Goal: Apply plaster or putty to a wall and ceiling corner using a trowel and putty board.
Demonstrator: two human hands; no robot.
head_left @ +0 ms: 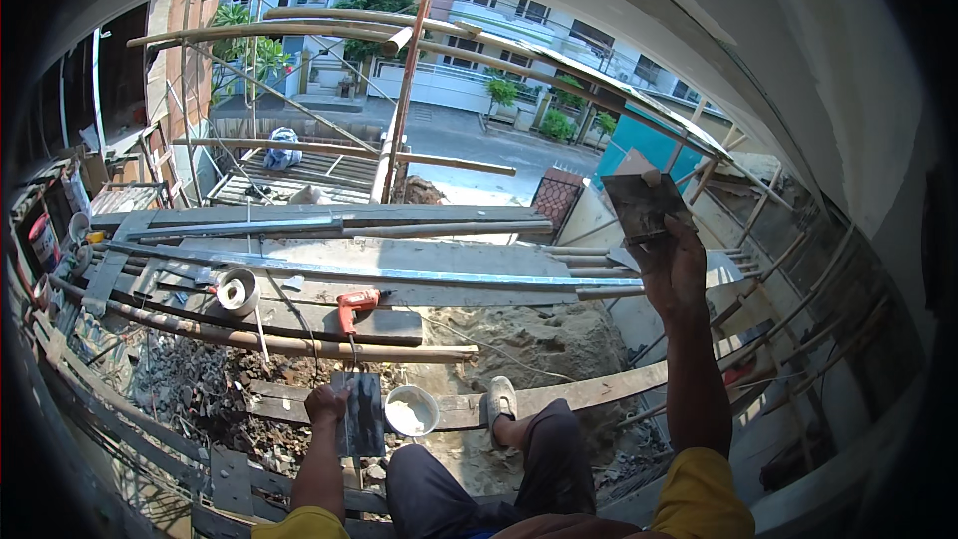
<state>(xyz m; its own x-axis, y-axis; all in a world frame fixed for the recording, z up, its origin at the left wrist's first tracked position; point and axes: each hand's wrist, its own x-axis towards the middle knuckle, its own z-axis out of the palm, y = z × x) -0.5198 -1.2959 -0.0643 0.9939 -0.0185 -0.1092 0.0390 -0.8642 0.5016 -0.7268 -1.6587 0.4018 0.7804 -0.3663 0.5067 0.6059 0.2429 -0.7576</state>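
Note:
My right hand [674, 274] is raised at the right, its fingers closed on a flat, dark, smeared rectangular trowel [647, 215]. A pale lump shows at that trowel's upper edge. Low at centre-left, my left hand [324, 405] is closed round another dark rectangular trowel [366, 419], which hangs beside my knee. Its handle is mostly hidden by my fingers. Close to the left trowel, a small round bucket [412, 410] with whitish material inside rests by a plank.
A red power drill [356, 310] and a grey pot [239, 291] lie on scaffold planks [429, 289] ahead. Bamboo poles [459, 162] cross in front, with a street beyond. Below are rubble and a sand pile [539, 344]. A plastered surface [848, 70] curves overhead at right.

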